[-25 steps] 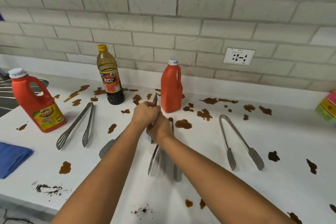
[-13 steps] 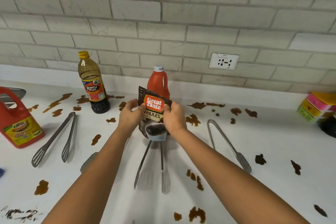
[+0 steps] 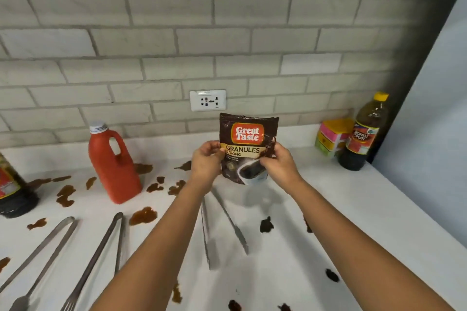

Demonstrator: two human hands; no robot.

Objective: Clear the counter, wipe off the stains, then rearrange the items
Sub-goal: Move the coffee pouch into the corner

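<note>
Head view shows that we are near the start of the job. Our left hand (image 3: 206, 160) and our right hand (image 3: 278, 163) each pinch one side of a dark brown coffee granules pouch with a red label (image 3: 249, 145), fingers curled round its edges. We hold it up in the air above the white counter (image 3: 353, 209), in the middle of the view, near the white wall socket (image 3: 207, 100) at 12 o'clock. The pouch stands straight up: its long side runs up and down, its sealed top points to the wall tiles, and its front faces us. Lots is left, we think. Brown sticky stains (image 3: 142, 215) are all over the counter and nothing looks wiped. A red plastic jug with a white cap (image 3: 112, 166) stands at 9 o'clock. Shiny metal tongs (image 3: 222, 225) lie under our arms at 6 o'clock, and more lie at 8 o'clock. A dark sauce bottle with a yellow cap (image 3: 361, 134) stands at 3 o'clock beside a stack of bright sponges (image 3: 331, 136).
</note>
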